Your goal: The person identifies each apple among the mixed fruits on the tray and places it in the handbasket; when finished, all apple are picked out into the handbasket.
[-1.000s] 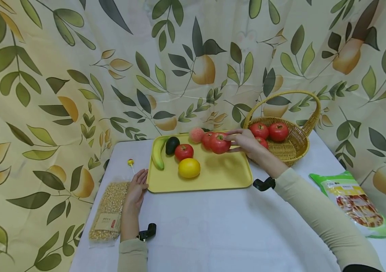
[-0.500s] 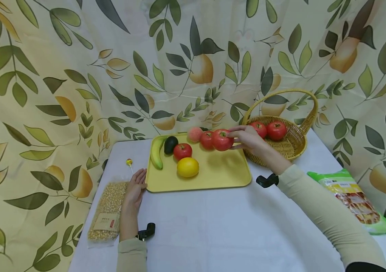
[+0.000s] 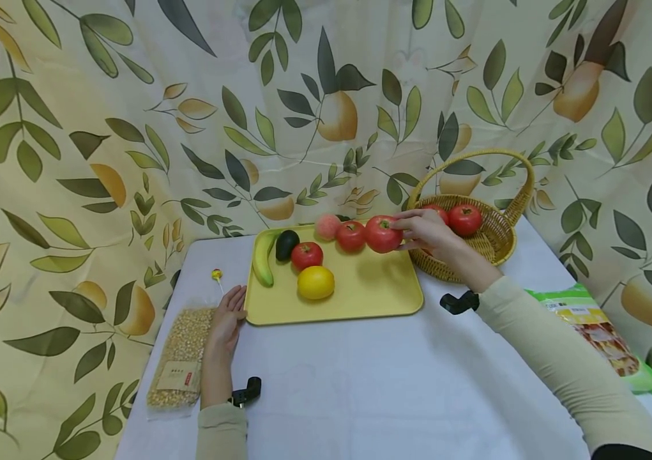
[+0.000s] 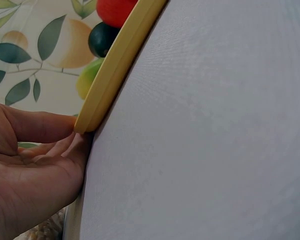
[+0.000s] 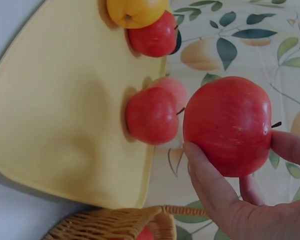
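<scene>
My right hand (image 3: 426, 231) holds a red apple (image 3: 383, 234) above the back right of the yellow tray (image 3: 377, 300). In the right wrist view, thumb and fingers grip this apple (image 5: 227, 125) from its sides. Another apple (image 3: 351, 237) sits on the tray just left of it, beside a peach (image 3: 327, 227). Farther left on the tray lie a third apple (image 3: 306, 256), a yellow fruit (image 3: 316, 282), an avocado (image 3: 287, 245) and a banana (image 3: 263, 259). My left hand (image 3: 226, 322) pinches the tray's front left corner, its thumb at the rim (image 4: 97, 107) in the left wrist view.
A wicker basket (image 3: 504, 239) with a tall handle stands right of the tray, with red apples (image 3: 465, 220) inside. At the right edge lies a green food bag (image 3: 607, 338). A bag of pale kernels (image 3: 182, 358) and a lollipop (image 3: 216, 275) lie on the left.
My right hand has shifted the held apple a little right and back, so a gap opens beside the apple on the tray. The left hand stays at the tray corner.
</scene>
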The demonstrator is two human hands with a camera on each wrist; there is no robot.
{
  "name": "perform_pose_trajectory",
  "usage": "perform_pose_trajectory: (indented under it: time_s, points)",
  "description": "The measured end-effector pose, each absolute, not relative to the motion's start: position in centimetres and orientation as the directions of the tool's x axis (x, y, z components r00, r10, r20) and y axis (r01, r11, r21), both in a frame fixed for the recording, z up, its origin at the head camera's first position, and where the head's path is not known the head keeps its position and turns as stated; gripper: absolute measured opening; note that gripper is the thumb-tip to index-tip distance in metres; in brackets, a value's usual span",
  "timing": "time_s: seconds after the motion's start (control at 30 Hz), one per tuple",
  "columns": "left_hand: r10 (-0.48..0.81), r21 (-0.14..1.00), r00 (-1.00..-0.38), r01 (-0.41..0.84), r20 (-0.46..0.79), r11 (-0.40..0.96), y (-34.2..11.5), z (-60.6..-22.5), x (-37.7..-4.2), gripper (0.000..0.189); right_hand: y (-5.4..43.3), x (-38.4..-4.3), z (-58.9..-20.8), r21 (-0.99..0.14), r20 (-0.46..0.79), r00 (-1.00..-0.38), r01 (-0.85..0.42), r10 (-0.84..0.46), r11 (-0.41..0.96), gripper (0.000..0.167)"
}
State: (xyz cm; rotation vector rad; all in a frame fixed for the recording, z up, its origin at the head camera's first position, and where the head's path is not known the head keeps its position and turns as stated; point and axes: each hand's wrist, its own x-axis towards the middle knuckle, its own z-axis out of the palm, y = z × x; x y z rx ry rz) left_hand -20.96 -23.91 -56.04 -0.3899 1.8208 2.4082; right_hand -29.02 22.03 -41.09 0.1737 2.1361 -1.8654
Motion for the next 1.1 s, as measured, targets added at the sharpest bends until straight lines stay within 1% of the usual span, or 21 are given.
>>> perform_pose_trajectory:
  time_s: [0.2, 0.47, 0.7, 0.93, 1.1]
  points:
    - [-0.075, 0.929, -0.96, -0.239, -0.27, -0.282, -23.9, -56.1, -21.1, 0.079, 22.9, -28.8, -40.6, -0.944, -0.299, -0.95, 0.281, -0.088, 0.171, 0.053]
    - [-0.08, 0.927, -0.958, -0.242, -0.275, -0.286, -23.9, -56.1, -21.1, 0.079, 23.9, -28.7, -40.1, -0.946, -0.307, -0.948, 0.294, -0.085, 0.138, 0.055]
    - [-0.079, 0.925, -0.958, -0.24, -0.274, -0.295, -23.9, -56.0, -20.9, 0.079, 25.4, -28.5, -39.4, -0.937, -0.323, -0.941, 0.303, -0.102, 0.175, 0.056]
    - [-0.076, 0.926, -0.958, -0.245, -0.277, -0.289, -24.0, -55.9, -20.7, 0.078, 26.9, -28.6, -39.4, -0.929, -0.348, -0.929, 0.323, -0.129, 0.182, 0.057]
    - [-0.072, 0.926, -0.959, -0.242, -0.273, -0.291, -23.9, -55.9, -20.7, 0.079, 28.2, -28.7, -39.7, -0.925, -0.344, -0.933, 0.317, -0.108, 0.207, 0.058]
